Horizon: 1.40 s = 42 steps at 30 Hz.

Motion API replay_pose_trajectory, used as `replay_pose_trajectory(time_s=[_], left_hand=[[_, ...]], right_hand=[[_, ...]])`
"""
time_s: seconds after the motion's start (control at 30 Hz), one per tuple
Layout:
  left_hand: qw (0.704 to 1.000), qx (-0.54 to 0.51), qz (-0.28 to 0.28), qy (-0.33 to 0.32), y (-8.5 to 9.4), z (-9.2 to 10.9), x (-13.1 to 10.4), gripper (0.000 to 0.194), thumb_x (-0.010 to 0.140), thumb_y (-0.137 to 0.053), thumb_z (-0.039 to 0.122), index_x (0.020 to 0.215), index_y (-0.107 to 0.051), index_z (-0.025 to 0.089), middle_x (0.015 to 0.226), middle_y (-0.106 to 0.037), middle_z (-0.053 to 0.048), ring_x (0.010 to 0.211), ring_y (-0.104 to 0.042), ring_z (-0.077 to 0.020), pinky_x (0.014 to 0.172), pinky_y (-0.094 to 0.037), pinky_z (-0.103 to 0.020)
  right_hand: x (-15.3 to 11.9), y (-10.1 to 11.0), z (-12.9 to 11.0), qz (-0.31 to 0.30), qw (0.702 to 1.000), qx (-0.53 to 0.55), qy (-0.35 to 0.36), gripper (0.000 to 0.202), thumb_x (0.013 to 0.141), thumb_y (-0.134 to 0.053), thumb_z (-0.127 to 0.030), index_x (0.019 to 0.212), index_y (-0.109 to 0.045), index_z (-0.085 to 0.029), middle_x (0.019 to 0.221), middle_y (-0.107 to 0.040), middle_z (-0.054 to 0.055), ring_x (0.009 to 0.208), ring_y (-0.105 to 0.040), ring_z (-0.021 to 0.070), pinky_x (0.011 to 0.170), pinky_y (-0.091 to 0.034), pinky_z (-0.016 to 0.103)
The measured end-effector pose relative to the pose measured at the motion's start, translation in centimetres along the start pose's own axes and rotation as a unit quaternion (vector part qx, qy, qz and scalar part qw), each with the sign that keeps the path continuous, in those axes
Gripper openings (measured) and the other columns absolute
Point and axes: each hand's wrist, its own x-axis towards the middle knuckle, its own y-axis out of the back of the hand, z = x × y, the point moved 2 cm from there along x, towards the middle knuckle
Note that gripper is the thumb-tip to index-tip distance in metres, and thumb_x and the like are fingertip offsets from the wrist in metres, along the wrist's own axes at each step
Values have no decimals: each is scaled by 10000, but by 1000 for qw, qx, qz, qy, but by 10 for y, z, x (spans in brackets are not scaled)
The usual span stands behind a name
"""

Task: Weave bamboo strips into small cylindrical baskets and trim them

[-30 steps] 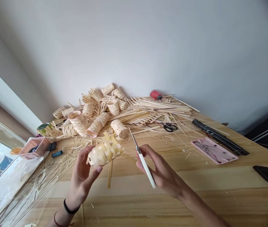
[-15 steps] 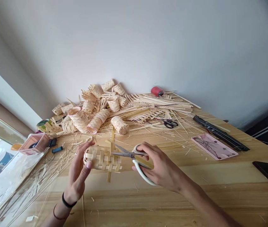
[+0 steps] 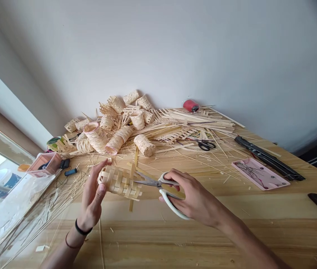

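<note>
A small woven bamboo basket [image 3: 118,181] lies sideways in my left hand [image 3: 92,194], with the thumb on the near side and the fingers behind its left end. Strip ends stick out at the basket's right end, and a yellowish strip [image 3: 131,205] runs across there. My right hand [image 3: 187,190] is wrapped through the handles of white-handled scissors [image 3: 172,205]. The blades are parted a little, their tips at the basket's right end. Whether they touch a strip I cannot tell.
Behind my hands several woven baskets [image 3: 95,137] and bamboo strips [image 3: 197,121] are heaped against the wall. Black scissors [image 3: 205,145], a red thread spool [image 3: 191,105], a pink tray [image 3: 260,173] of pins and a long black tool [image 3: 269,158] lie to the right. A pink box [image 3: 44,165] stands left.
The view has shifted slightly, so the table things sit a bit further right. The basket's right end tilts slightly downward now. Both hands keep their holds, the scissors still at the basket's right end.
</note>
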Motion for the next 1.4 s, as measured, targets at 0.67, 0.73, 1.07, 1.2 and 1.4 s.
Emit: replay_pose_trajectory(time_s=[0.67,0.73,1.07,1.2,1.4], left_hand=[[994,-22,-26,99,-7,-13,-6,548,1101,-444,613,1550,-557,319,1541,-615,-101,1506,-482,-368,1288,-285,-566],[993,-26,-27,108,-7,-12,-5,560,1090,-456,635,1533,-570,312,1514,-628,-105,1473,-507,-370,1252,-335,-551],[988,-78,13,129,-9,-10,-4,566,1040,-573,640,1446,-665,256,1435,-701,-137,1405,-594,-375,1165,-481,-534],[983,-104,8,153,-7,-11,-3,573,1026,-592,649,1438,-671,260,1458,-690,-133,1405,-596,-380,1140,-509,-527],[972,-162,33,168,-8,-9,0,494,1023,-574,596,1381,-691,275,1407,-705,-92,1270,-644,-336,1002,-552,-445]], right_hand=[[2,-2,-4,-82,985,132,-81,352,884,-821,-537,805,-713,-211,739,-562,-38,672,-445,138,626,-359,274],[2,-1,-4,-86,983,136,-89,373,865,-838,-539,769,-702,-206,710,-540,-46,665,-438,133,618,-344,272],[-1,-4,0,-152,964,179,-125,400,899,-810,-560,781,-663,-207,640,-538,-70,592,-411,113,556,-290,257],[-2,-7,-1,-163,958,197,-127,403,896,-812,-565,775,-668,-208,626,-541,-72,570,-403,109,534,-277,253],[0,-2,-4,-99,960,226,-134,414,884,-802,-578,802,-623,-214,696,-561,-46,643,-460,136,597,-345,272]])
